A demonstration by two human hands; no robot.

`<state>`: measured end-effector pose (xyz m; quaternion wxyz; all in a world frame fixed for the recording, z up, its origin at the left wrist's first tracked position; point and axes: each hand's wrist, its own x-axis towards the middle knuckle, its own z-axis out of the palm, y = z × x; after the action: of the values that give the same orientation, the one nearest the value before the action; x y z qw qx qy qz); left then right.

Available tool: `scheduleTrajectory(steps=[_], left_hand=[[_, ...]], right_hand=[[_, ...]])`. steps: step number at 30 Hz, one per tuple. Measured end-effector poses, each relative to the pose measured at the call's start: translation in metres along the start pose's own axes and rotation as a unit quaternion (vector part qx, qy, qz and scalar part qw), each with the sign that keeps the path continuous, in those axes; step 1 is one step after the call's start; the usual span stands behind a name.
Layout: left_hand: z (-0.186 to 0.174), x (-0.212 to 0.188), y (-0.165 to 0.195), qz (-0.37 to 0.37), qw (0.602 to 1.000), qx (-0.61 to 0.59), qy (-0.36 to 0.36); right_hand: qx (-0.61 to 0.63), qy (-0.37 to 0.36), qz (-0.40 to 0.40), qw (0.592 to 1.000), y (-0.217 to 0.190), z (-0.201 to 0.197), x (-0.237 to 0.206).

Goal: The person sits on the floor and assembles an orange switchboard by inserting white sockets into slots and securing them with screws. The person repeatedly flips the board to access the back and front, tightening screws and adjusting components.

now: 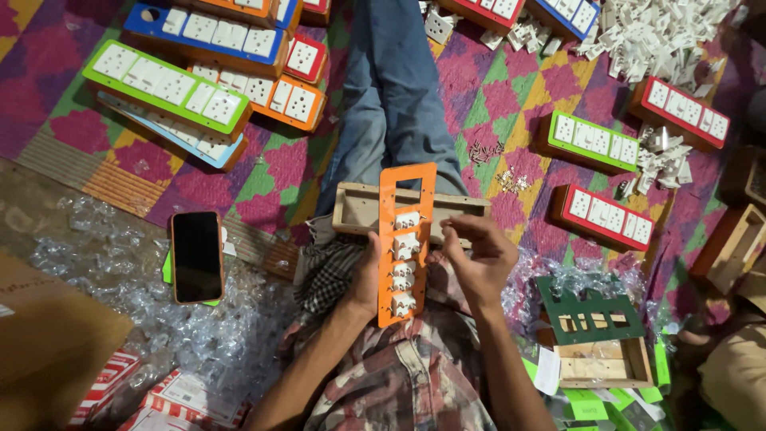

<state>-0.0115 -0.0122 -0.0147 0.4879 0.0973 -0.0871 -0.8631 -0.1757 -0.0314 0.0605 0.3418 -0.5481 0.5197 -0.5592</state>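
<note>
Gripping an orange faceplate (406, 243) upright at the centre of the frame, the person works over their lap. The left hand (367, 279) clasps the plate's left edge, fingers curled behind it and thumb against the side. The right hand (479, 255) is at the plate's right edge, its fingers bent inward and pinching at the white socket modules (404, 263), of which four sit in the plate's lower cut-outs; two cut-outs above them stand open. Behind the plate, resting across the person's jeans-clad leg (395, 88), lies one open wooden box (357, 209).

Left of centre, one black smartphone (197, 256) lies face up on a litter of clear plastic wrappers (120, 263). In the upper left are finished extension boards stacked together: one green (163, 86), one blue (211, 33) and one orange (275, 94) show clearly, with a small red one (306, 57) beside them. On the right of the frame lie one green board (590, 141) and two red boards (602, 217) (682, 112), well apart from the hands. A heap of loose white sockets (654, 36) fills the upper right. At lower right, one dark green faceplate (589, 311) leans over a second wooden box (602, 367). A brown cardboard carton (48, 335) sits at the lower left edge, all on a patterned mat (511, 96).
</note>
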Motion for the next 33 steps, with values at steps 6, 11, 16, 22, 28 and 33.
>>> scheduleTrajectory(steps=[6,11,16,22,28,33], left_hand=[[0.000,-0.001,-0.003,-0.006,1.000,-0.011,0.012],[0.006,-0.001,0.000,-0.014,1.000,-0.014,0.005],[0.010,0.001,0.001,0.004,1.000,0.002,0.013],[0.007,0.001,0.000,-0.009,1.000,-0.003,0.030],[0.000,0.002,-0.001,-0.010,0.999,0.005,0.046],[-0.003,0.002,-0.002,-0.010,0.999,-0.006,0.041]], right_hand=[[-0.029,-0.037,0.042,0.998,-0.009,0.011,0.003],[-0.038,-0.042,0.022,0.998,-0.008,0.016,0.003],[-0.001,-0.028,0.053,0.998,-0.002,0.019,0.001],[-0.067,-0.013,-0.019,0.998,0.002,0.020,0.000],[-0.102,0.007,-0.056,0.993,-0.002,0.024,-0.002],[-0.151,0.014,-0.093,0.984,-0.004,0.026,-0.002]])
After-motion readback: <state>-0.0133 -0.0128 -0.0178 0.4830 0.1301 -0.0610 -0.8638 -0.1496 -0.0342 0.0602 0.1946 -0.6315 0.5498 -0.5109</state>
